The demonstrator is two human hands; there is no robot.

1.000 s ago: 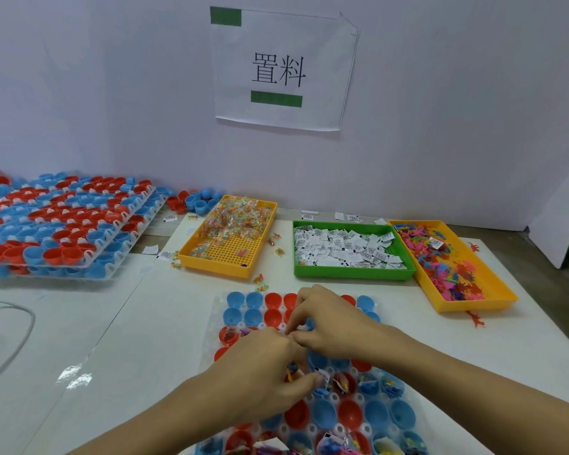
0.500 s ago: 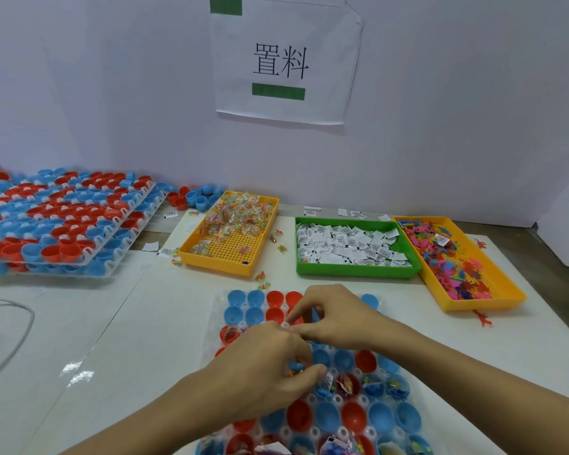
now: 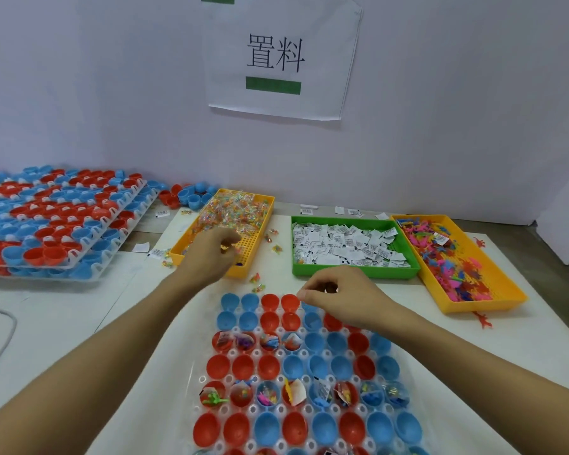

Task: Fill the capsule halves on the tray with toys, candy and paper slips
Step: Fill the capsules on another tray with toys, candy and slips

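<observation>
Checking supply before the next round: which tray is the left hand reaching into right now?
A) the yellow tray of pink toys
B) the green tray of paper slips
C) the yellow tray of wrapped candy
C: the left hand is over the candy tray, fingers curled among the wrappers.

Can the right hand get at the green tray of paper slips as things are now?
Probably yes. The right hand hovers over the capsule tray, just in front of the green tray, and nothing lies between them.
</observation>
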